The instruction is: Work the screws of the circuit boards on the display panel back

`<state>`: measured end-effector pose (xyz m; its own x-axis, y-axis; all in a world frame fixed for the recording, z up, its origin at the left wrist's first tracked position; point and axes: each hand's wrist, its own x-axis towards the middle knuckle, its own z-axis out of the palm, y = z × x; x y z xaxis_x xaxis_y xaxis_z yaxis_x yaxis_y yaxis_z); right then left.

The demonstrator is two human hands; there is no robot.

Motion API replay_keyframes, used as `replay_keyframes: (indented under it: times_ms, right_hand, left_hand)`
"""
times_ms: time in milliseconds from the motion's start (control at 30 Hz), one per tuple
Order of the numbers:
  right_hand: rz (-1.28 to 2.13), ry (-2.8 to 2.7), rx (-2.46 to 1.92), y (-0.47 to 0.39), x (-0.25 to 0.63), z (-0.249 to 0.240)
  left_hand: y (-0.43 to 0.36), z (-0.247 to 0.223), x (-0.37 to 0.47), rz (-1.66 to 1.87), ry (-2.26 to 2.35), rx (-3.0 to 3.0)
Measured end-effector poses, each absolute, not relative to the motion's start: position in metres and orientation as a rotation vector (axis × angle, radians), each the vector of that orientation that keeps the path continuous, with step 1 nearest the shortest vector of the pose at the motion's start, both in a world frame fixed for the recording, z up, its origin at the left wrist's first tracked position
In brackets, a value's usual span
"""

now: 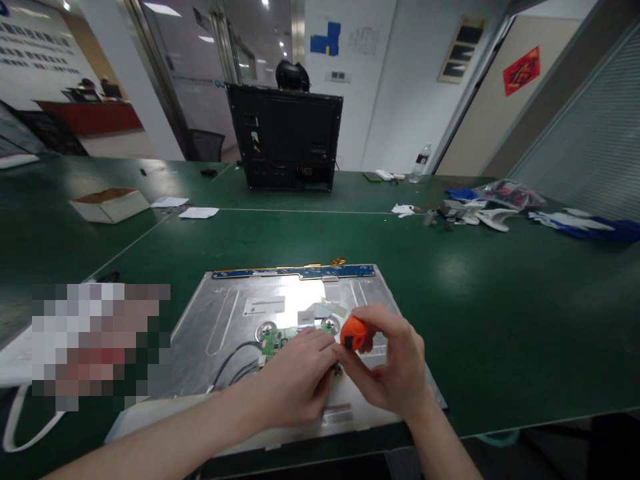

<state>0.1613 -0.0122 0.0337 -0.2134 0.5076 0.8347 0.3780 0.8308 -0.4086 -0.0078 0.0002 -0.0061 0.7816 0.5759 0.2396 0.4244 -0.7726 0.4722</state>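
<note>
My right hand (387,363) grips an orange screwdriver (354,331) between thumb and fingers. Its handle end faces me, and the shaft is hidden. Close against it, my left hand (305,370) is closed, fingers together and bent down over a green circuit board (274,339). What its fingertips hold, if anything, is out of sight. Both hands are above the metal back of a flat display panel (233,303), which lies on the table. A long blue circuit strip (295,273) runs along the panel's far edge. Dark cables (239,353) lead left from the green board.
A black monitor housing (290,140) stands across the green table (500,320), a person's head behind it. An open carton (113,205) sits at left, and a blurred-out white item with a strap is nearer. Gloves (493,217) and a bottle (421,164) are at right.
</note>
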Motion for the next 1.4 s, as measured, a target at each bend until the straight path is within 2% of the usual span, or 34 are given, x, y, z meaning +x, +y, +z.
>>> replay_keyframes:
  times_ms: [667, 867, 1400]
  right_hand:
    - [0.041, -1.845, -0.659, -0.013, 0.163, 0.033]
    - [0.007, -1.754, -0.678, -0.012, 0.163, 0.035]
    - [0.172, -1.823, -0.681, -0.020, 0.164, 0.038]
  left_hand:
    - [0.000, -0.005, -0.007, 0.578, 0.780, 2.560]
    - [-0.002, -0.007, -0.009, 0.494, 0.788, 2.599]
    - [-0.001, -0.001, -0.007, 0.522, 0.772, 2.554]
